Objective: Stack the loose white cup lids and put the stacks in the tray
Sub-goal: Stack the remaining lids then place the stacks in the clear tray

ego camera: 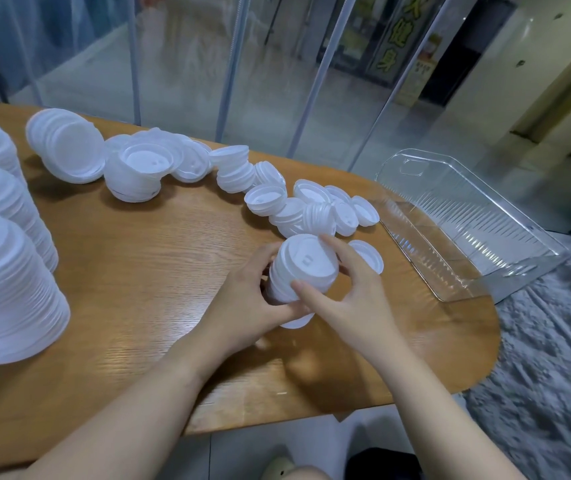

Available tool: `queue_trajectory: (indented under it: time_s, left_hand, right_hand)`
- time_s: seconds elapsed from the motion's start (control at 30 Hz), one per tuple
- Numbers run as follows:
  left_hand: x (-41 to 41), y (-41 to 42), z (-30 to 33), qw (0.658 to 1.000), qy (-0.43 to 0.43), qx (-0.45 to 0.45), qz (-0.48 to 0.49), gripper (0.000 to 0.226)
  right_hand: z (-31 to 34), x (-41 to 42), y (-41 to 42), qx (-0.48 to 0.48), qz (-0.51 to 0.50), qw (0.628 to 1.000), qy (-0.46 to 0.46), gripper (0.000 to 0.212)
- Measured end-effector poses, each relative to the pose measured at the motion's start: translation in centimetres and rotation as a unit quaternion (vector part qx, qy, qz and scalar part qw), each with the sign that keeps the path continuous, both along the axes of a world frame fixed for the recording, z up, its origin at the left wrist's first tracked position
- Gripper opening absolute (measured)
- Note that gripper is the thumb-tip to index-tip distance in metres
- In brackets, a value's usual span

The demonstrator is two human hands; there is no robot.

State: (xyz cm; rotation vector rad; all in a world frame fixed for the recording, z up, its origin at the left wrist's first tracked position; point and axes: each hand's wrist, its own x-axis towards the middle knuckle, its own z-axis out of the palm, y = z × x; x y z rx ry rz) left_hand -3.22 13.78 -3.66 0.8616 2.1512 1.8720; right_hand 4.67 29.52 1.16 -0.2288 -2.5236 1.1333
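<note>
A short stack of white cup lids (303, 268) is tilted over the wooden table (159, 278), held between both hands. My left hand (242, 306) grips its lower side, fingers curled round it. My right hand (350, 292) pinches the top lid's rim between thumb and fingers. One loose lid (369, 256) lies just right of the stack, another pokes out beneath it. A heap of loose small lids (315, 209) lies behind. The clear plastic tray (478, 216) stands at the table's right end, with no lids in it.
Three tall stacks of large white lids (7, 292) stand at the left edge. More large lids (69, 147) and short tipped stacks (138, 174) lie across the back. Glass panels rise behind the table. A grey rug covers the floor at right.
</note>
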Motion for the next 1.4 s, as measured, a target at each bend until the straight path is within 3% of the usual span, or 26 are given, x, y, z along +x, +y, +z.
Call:
queue_trajectory:
  time_s: [0.37, 0.67, 0.83, 1.0, 1.13, 1.23, 1.4]
  left_hand:
    - [0.0, 0.2, -0.4, 1.0, 0.018, -0.018, 0.001, 0.079]
    - [-0.2, 0.2, -0.6, 0.999, 0.039, -0.029, -0.002, 0.075]
    - [-0.2, 0.1, -0.7, 0.998, 0.049, -0.036, -0.004, 0.084]
    - [-0.1, 0.1, -0.5, 0.999, 0.026, -0.037, -0.003, 0.084]
    - [-0.2, 0.2, -0.4, 0.999, 0.014, -0.035, -0.008, 0.08]
    - [-0.2, 0.3, -0.5, 0.999, 0.01, -0.031, -0.009, 0.082]
    - [-0.2, 0.5, -0.5, 0.999, 0.033, -0.038, -0.003, 0.095]
  right_hand:
    - [0.6, 0.1, 0.4, -0.002, 0.019, 0.998, -0.057, 0.058]
    - [0.1, -0.1, 0.7, 0.005, 0.039, 0.998, -0.05, 0.061]
    - [-0.2, 0.2, 1.6, 0.017, 0.06, 0.995, -0.074, 0.086]
    - [-1.1, -0.9, 7.4, 0.092, -0.083, 0.992, -0.02, 0.08]
    - [-1.8, -2.5, 12.1, 0.152, -0.128, 0.977, -0.073, 0.076]
    - [-1.7, -4.0, 13.9, 0.188, -0.125, 0.963, -0.15, 0.086]
    - [-1.5, -6.2, 15.7, 0.166, -0.095, 0.949, -0.25, 0.1]
